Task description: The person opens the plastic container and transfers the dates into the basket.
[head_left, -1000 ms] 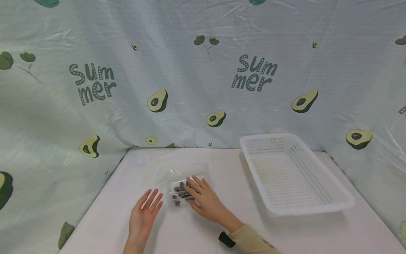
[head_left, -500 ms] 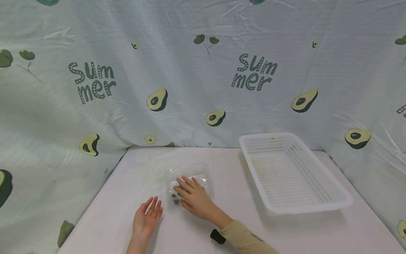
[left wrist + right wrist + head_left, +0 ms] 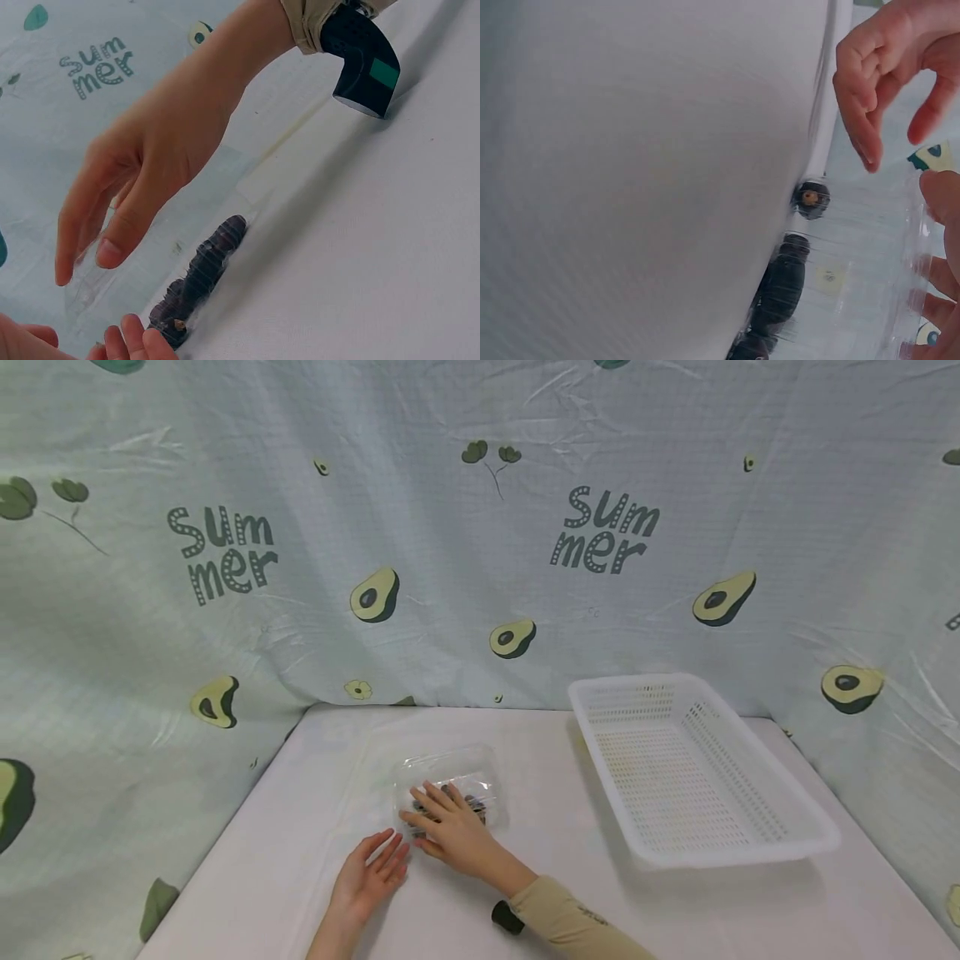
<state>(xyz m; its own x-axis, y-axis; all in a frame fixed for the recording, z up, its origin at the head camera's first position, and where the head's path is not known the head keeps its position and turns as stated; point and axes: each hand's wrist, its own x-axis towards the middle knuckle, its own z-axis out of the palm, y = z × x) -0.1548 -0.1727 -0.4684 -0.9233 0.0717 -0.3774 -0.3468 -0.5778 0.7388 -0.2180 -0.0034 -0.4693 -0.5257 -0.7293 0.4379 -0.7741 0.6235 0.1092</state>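
A clear plastic box [image 3: 483,770] lies on the white table, with several dark, rounded, fruit-like pieces [image 3: 201,274] inside; their kind is hard to tell. Over its front part, my right hand [image 3: 459,841] spreads its fingers palm down and hides some of the pieces. In the right wrist view that hand's fingers are at the rim of the box [image 3: 889,247]; firm contact is unclear. My left hand [image 3: 367,878] hovers by the front left corner, palm turned inward, fingers loosely bent and holding nothing.
A white perforated plastic basket [image 3: 611,785] stands on the right of the table [image 3: 240,877]. A black wrist device [image 3: 507,917] sits below the right sleeve. Behind the table hangs a pale sheet [image 3: 435,527] printed with avocados.
My right hand has shifted left over the box. My left hand first drew back slightly, then moved right, nearer to the box's front left corner. The box has stayed about where it was.
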